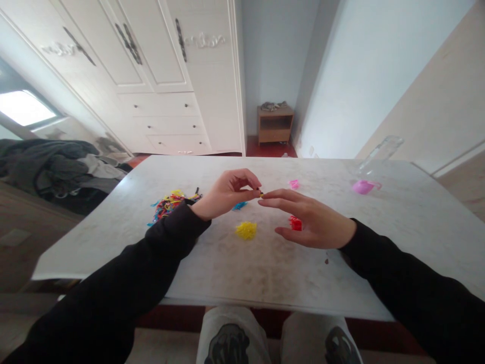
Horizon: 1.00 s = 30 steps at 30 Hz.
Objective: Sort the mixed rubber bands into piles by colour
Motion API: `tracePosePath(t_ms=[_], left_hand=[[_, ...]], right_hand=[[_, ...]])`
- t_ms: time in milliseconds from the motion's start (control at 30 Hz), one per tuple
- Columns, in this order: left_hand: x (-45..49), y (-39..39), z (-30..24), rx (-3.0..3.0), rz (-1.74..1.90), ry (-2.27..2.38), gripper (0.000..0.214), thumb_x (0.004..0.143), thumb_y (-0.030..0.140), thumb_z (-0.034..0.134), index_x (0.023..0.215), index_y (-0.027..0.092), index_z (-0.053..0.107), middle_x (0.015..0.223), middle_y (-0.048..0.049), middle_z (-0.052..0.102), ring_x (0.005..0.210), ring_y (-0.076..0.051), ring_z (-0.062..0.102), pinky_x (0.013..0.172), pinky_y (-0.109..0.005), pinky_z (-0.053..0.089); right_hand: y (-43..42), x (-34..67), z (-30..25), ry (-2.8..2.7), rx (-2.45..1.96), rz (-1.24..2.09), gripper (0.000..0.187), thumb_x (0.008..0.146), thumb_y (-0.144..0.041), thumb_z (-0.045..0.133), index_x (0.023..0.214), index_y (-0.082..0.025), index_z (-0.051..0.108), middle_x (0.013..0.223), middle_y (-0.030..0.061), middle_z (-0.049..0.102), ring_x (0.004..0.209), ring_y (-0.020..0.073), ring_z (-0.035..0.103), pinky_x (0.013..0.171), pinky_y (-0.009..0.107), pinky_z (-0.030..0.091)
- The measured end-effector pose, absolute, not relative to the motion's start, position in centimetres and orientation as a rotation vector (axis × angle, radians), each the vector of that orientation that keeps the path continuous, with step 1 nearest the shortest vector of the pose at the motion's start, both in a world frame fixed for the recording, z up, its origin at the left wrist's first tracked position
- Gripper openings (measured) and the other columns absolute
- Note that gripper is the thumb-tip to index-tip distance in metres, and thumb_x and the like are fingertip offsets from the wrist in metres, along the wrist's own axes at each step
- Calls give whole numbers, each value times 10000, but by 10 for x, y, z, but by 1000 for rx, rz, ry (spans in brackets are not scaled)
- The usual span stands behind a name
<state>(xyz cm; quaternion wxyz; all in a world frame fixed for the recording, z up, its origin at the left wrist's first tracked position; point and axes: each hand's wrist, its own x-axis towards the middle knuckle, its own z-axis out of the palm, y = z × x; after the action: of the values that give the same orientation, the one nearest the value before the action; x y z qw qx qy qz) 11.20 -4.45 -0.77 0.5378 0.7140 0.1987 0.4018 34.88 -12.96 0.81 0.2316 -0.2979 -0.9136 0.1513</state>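
left hand (234,193): grip pinching a small dark-and-yellow piece (261,194) between thumb and index finger, held up over the middle of the worktop (235,283). piece too small to make out its shape. right hand (314,217): grip spread, thumb well apart from the fingers, fingertips right at the piece; can't tell if they touch it.

sorted stuff around the hands: yellow pile (246,231) on the near side, between the two hands; blue pile (240,206) partly hidden by left hand; red pile (296,223) partly behind right hand; pink pile (293,184) farther back. mixed-colour pile (170,206) at left, partly behind the left cuff (193,220). clear container (381,154) and pink cup-like part (364,187) at far right, well apart from the piles. tiny brown bit (326,261) near right cuff.
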Motion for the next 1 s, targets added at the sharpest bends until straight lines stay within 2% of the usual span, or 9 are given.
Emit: tracePosePath(t_ms=[467, 700, 833, 1000], left_hand=[[112, -45, -5, 1768, 921, 446, 142, 801, 230, 808, 845, 154, 696, 838, -35, 672, 810, -131, 642, 789, -273, 536], [112, -45, -5, 1760, 915, 457, 150, 799, 225, 805, 839, 140, 688, 830, -30, 673, 807, -124, 645, 784, -262, 539], [112, -47, -5, 1739, 897, 469, 152, 799, 232, 804, 849, 144, 690, 847, -35, 680, 838, -137, 660, 798, -271, 548], [111, -48, -4, 1729, 874, 459, 115, 814, 212, 787, 863, 147, 707, 858, -35, 695, 848, -131, 667, 809, -263, 546]], right_hand=[[-129, 349, 7, -2488, -851, 427, 685, 912, -184, 622, 1555, -281, 407, 1495, 120, 530, 1358, 278, 544, 1145, 484, 471], [-127, 351, 5, -2487, -864, 386, 628, 920, -192, 615, 1523, -261, 451, 1486, 124, 538, 1356, 269, 549, 1141, 482, 481], [-128, 352, 5, -2478, -861, 359, 591, 907, -167, 622, 1477, -277, 509, 1547, 108, 478, 1385, 266, 527, 1157, 468, 469], [-128, 352, 5, -2494, -869, 338, 611, 917, -175, 613, 1504, -279, 480, 1581, 90, 459, 1411, 263, 505, 1177, 471, 449]])
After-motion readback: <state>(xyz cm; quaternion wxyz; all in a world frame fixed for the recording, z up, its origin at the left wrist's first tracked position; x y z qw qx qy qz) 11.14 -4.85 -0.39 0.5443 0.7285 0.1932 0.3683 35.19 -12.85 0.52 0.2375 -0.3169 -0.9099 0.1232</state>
